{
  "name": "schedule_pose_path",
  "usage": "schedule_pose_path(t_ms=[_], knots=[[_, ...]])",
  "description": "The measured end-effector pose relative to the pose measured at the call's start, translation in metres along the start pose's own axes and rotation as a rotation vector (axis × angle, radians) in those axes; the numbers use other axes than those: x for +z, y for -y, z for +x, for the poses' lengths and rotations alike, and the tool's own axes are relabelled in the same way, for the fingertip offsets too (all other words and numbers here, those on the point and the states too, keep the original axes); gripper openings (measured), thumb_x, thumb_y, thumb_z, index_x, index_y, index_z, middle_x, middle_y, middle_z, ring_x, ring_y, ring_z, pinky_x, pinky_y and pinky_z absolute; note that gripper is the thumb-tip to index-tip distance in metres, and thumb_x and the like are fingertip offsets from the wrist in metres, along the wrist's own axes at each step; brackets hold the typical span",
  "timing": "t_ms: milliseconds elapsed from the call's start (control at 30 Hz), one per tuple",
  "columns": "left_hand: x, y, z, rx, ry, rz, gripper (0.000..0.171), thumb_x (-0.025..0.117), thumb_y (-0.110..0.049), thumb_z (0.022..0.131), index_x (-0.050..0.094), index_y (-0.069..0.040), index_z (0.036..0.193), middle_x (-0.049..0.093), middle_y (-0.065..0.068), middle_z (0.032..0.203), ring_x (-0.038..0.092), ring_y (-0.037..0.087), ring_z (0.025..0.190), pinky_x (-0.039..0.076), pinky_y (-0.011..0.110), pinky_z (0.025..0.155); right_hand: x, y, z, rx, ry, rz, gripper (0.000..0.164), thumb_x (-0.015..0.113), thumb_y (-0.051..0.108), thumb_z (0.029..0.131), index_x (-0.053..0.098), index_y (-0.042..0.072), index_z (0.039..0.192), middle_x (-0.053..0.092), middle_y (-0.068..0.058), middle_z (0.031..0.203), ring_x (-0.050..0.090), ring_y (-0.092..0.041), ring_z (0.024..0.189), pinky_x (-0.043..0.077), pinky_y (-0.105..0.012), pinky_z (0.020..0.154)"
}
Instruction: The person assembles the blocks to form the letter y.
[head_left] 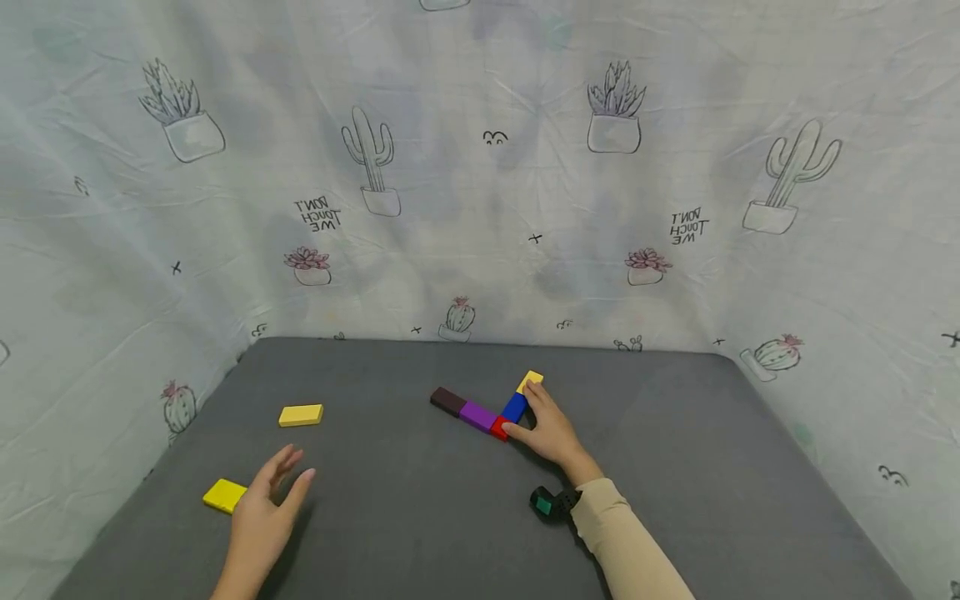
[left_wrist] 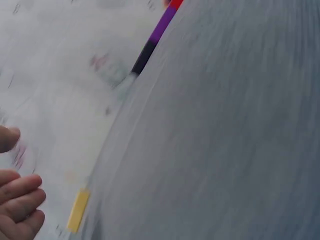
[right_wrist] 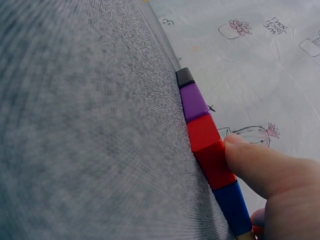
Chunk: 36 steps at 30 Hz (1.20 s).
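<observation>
On the grey cloth-like desk [head_left: 405,533], the person's right hand [head_left: 553,429] spans the bend of an angled row of flat-sided blocks, its thumb touching the red block [head_left: 498,428] and its fingers reaching the small yellow end block [head_left: 531,377] past the blue oblong block [head_left: 514,407]. From the red one, the purple oblong block [head_left: 477,415] and dark brown oblong block [head_left: 447,401] run leftward. The left hand [head_left: 262,512], thumb and fingers wide apart, is near a pale yellow oblong block [head_left: 301,415] and partly hides a bright yellow slab [head_left: 223,495].
</observation>
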<state>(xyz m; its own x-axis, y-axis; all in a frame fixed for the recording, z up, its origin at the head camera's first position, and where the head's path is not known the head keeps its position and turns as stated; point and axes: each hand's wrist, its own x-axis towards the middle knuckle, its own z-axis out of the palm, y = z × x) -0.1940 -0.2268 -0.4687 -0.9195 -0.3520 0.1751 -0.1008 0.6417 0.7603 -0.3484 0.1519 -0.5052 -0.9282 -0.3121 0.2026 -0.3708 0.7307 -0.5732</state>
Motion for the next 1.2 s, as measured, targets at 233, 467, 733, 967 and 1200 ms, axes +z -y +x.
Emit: schedule_pose_path(t_ms=[233, 467, 733, 967, 1200], knots=[[-0.034, 0.028, 0.001, -0.17, -0.198, 0.054, 0.069, 0.058, -0.033, 0.094, 0.029, 0.0, 0.147, 0.046, 0.027, 0.138, 0.043, 0.049, 0.125, 0.036, 0.063, 0.099, 0.0, -0.001, 0.0, -0.002, -0.004, 0.007, 0.084, 0.066, 0.046, 0.085, 0.032, -0.001, 0.146, 0.024, -0.017, 0.155, 0.021, -0.036, 0.143, 0.028, -0.055, 0.111], [-0.06, 0.054, 0.004, -0.309, -0.218, 0.057, 0.077, 0.052, -0.041, 0.095, 0.02, 0.002, 0.149, 0.038, 0.029, 0.143, 0.037, 0.051, 0.127, 0.031, 0.064, 0.102, -0.002, -0.001, 0.0, -0.003, -0.005, 0.01, 0.083, 0.067, 0.044, 0.085, 0.033, -0.003, 0.145, 0.024, -0.017, 0.155, 0.018, -0.035, 0.144, 0.027, -0.055, 0.112], [-0.062, 0.067, 0.005, -0.414, -0.022, 0.196, 0.094, 0.041, -0.056, 0.094, 0.008, 0.018, 0.144, 0.034, 0.041, 0.136, 0.033, 0.056, 0.124, 0.029, 0.065, 0.101, -0.001, 0.0, 0.0, -0.006, 0.002, 0.002, 0.084, 0.066, 0.045, 0.085, 0.032, -0.003, 0.145, 0.024, -0.017, 0.155, 0.019, -0.035, 0.144, 0.027, -0.054, 0.112], [-0.058, 0.074, 0.004, -0.384, 0.039, 0.268, 0.095, 0.044, -0.057, 0.093, 0.018, 0.021, 0.14, 0.038, 0.04, 0.133, 0.036, 0.056, 0.122, 0.033, 0.064, 0.099, -0.001, 0.001, 0.0, 0.0, 0.004, 0.002, 0.083, 0.066, 0.044, 0.086, 0.033, -0.003, 0.145, 0.025, -0.017, 0.155, 0.019, -0.035, 0.144, 0.027, -0.054, 0.112], [-0.058, 0.079, -0.001, -0.315, 0.122, 0.331, 0.09, 0.049, -0.056, 0.092, 0.029, 0.019, 0.137, 0.035, 0.038, 0.137, 0.039, 0.055, 0.119, 0.034, 0.064, 0.098, -0.001, 0.001, 0.0, 0.006, 0.004, 0.004, 0.083, 0.066, 0.045, 0.086, 0.032, -0.002, 0.146, 0.024, -0.016, 0.155, 0.018, -0.034, 0.145, 0.027, -0.054, 0.112]])
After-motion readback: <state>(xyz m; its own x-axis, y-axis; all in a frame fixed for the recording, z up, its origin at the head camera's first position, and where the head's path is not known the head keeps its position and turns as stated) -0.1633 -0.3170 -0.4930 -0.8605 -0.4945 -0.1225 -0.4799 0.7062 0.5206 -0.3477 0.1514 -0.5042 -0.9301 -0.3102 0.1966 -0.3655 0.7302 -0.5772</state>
